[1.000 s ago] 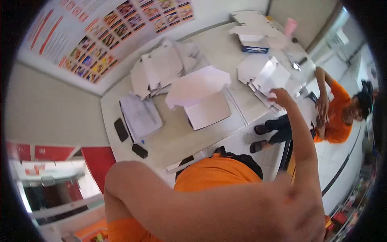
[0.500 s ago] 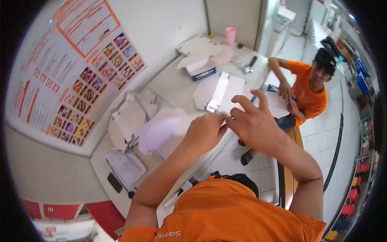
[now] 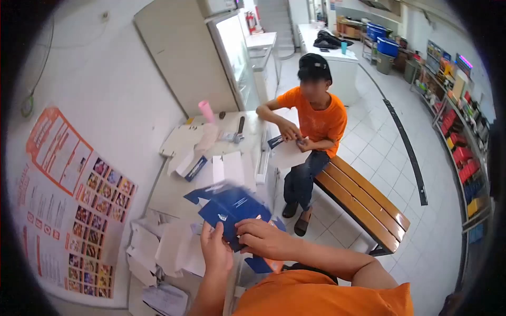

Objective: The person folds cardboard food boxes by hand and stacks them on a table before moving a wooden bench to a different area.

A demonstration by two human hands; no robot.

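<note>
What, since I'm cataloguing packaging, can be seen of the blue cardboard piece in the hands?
The dark-blue cardboard piece has flat panels, small white print and orange patches. It looks unfolded, its notched flaps spread and its far edge blurred. The left hand and right hand grip its near part; whether it touches the pale, smooth-topped table is unclear.

The flat carton (image 3: 237, 203) was a deep blue with small white print plus some orange patches. Tons of orange otherwise: the wearer's shirt (image 3: 316, 296) and the co-worker's shirt (image 3: 328, 122), that one paired with a black cap (image 3: 314, 67) and dark blue jeans (image 3: 303, 179). The cup (image 3: 206, 111) was straight-up pink, the tabletop (image 3: 171, 201) kinda cream. The wall poster (image 3: 100, 224) was orange on white with a grid of multicoloured photos. Bench (image 3: 363, 204)? Brown stripes. Floor (image 3: 377, 171): white, greyish grid lines.
</note>
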